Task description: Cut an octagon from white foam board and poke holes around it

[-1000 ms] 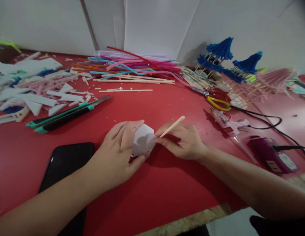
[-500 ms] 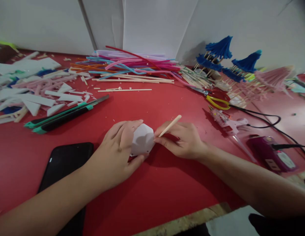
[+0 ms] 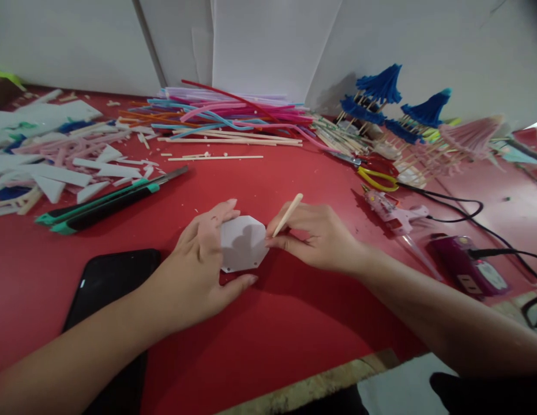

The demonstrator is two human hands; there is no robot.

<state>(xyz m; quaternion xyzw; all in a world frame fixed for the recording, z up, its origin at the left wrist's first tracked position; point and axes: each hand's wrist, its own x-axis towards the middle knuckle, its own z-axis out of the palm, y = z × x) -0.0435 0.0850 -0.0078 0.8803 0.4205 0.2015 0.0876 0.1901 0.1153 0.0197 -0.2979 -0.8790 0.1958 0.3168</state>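
A small white many-sided piece (image 3: 244, 243) lies over the red table, with dark holes near its lower edge. My left hand (image 3: 203, 253) is at its left side, fingers over the left edge, thumb apart below and off the piece. At the right corner of the piece, my right hand (image 3: 315, 236) pinches a short wooden stick (image 3: 288, 215), which tilts up and to the right. The stick's lower end is by the fingertips, close to the piece's edge; whether it touches the piece is hard to tell.
A black phone (image 3: 110, 288) and a green-black cutter (image 3: 108, 204) are at left, below foam scraps (image 3: 56, 173). Pipe cleaners (image 3: 233, 112) lie at the back. Blue umbrella-like models (image 3: 378, 86), yellow-handled scissors (image 3: 378, 177), a glue gun (image 3: 393, 213) and a purple power socket (image 3: 467, 265) stand right.
My left thumb has come away from the piece's lower edge, and more of the white piece shows. The stick in my right hand stands more upright. The view has shifted slightly.
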